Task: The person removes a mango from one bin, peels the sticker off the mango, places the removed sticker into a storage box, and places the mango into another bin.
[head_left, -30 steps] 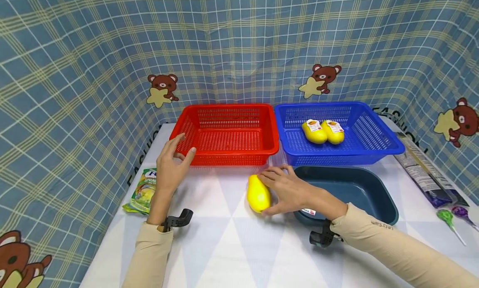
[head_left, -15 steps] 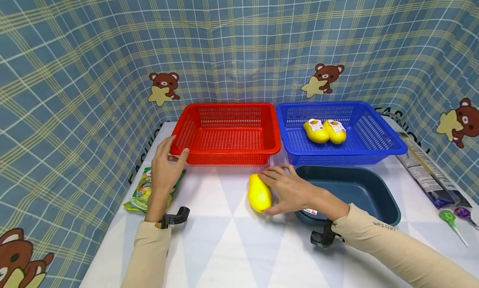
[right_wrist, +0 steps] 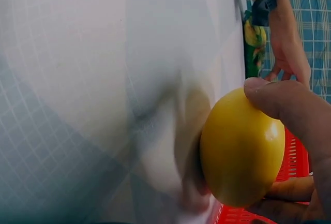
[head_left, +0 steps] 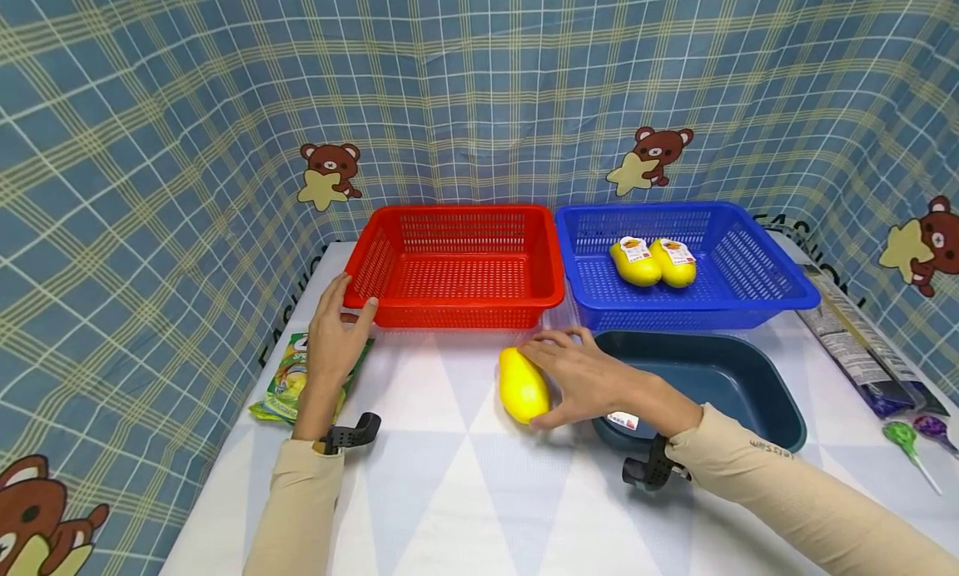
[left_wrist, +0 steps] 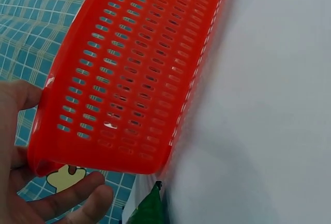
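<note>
A smooth yellow mango (head_left: 522,386) lies near the middle of the white table. My right hand (head_left: 588,380) holds it from the right, thumb at its near end and fingers over its far end. The right wrist view shows the thumb pressed on the mango (right_wrist: 240,151), with fingers at its other end. My left hand (head_left: 335,347) is at the front left corner of the red plastic basket (head_left: 464,316). Its fingers are loosely spread around that corner, one fingertip right at the rim in the left wrist view. The green packet (head_left: 288,384) lies partly hidden under that hand.
Right of the red basket stands a blue basket (head_left: 689,314) with two labelled mangoes (head_left: 638,270). A dark tray (head_left: 787,418) sits in front, partly under the right arm, with a white label (head_left: 623,419) showing. Long packets (head_left: 862,343) and lollipops (head_left: 902,434) lie far right.
My left hand has moved down and slightly left to the red basket's front corner. The right hand has stayed at the mango. The view has shifted slightly.
</note>
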Tool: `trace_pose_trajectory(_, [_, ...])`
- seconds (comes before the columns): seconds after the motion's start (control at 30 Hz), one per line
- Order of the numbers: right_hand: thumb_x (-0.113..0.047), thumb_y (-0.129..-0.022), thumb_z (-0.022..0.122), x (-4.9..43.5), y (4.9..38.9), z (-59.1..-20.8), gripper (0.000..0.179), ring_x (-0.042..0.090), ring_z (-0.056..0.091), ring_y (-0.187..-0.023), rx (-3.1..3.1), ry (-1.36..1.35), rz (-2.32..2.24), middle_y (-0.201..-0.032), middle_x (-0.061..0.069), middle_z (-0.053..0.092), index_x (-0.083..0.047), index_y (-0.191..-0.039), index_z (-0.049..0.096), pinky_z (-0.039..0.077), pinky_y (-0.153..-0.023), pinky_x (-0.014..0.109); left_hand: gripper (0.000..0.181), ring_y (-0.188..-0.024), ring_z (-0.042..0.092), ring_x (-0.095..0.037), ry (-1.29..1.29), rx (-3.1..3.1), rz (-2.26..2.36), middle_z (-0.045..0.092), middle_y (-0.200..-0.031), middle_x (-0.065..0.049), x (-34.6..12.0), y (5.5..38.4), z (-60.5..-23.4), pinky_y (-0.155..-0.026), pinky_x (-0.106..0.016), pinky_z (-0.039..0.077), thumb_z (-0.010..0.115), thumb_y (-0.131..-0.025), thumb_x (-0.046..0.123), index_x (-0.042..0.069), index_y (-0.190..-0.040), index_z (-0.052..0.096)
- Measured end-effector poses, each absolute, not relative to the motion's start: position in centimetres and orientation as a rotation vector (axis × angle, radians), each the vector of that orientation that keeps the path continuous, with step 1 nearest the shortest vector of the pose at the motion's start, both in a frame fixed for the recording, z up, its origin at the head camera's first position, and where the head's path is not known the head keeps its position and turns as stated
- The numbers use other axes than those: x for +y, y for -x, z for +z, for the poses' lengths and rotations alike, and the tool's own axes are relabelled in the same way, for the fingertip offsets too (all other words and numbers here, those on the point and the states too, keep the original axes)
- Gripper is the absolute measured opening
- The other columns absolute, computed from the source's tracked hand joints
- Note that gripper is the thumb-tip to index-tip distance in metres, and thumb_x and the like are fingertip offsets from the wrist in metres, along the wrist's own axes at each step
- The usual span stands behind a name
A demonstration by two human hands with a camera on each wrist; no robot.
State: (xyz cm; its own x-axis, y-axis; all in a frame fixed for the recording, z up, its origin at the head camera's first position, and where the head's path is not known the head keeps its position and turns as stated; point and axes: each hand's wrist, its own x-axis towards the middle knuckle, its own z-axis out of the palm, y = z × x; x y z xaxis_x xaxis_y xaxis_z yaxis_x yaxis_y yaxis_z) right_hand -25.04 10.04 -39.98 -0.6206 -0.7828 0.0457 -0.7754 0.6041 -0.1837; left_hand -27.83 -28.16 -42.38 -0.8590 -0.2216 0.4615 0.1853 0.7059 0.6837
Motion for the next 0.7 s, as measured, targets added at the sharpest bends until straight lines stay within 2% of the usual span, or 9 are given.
trace_pose_trajectory(0.23, [-0.065, -0.073, 0.077, 10.1, 25.2, -39.8, 0.098, 0.029, 0.038, -0.135, 2.776, 1.394, -0.280, -0.144, 0.004, 0.054, -0.006, -0.146, 0.049, 0.022, -0.105, 0.060, 0.070, -0.111, 0.059, -0.032, -0.066, -2.410, -1.024, 0.032, -0.160, -0.004, -28.1, 27.7, -42.5, -0.087, -0.050, 0.052, 0.058, -0.099, 0.046, 0.008, -0.154, 0.038])
trace_pose_trajectory(0.47, [-0.067, -0.072, 0.077, 10.1, 25.2, -39.7, 0.097, 0.029, 0.042, -0.129, 2.803, 1.431, -0.311, -0.140, 0.006, 0.057, -0.005, -0.143, 0.053, 0.027, -0.101, 0.055, 0.072, -0.110, 0.060, -0.034, -0.065, -2.420, -1.022, 0.028, -0.162, 0.000, -28.1, 27.7, -42.6, -0.085, -0.049, 0.053, 0.055, -0.099, 0.049, 0.009, -0.156, 0.035])
trace_pose_trajectory(0.7, [-0.066, -0.072, 0.077, 10.1, 25.0, -38.4, 0.099, 0.025, 0.044, -0.126, 2.812, 1.406, -0.373, -0.143, 0.006, 0.055, -0.007, -0.146, 0.051, 0.029, -0.093, 0.046, 0.072, -0.106, 0.062, -0.034, -0.056, -2.428, -1.033, 0.027, -0.162, 0.000, -28.2, 27.7, -42.7, -0.084, -0.049, 0.054, 0.055, -0.100, 0.049, 0.011, -0.157, 0.034])
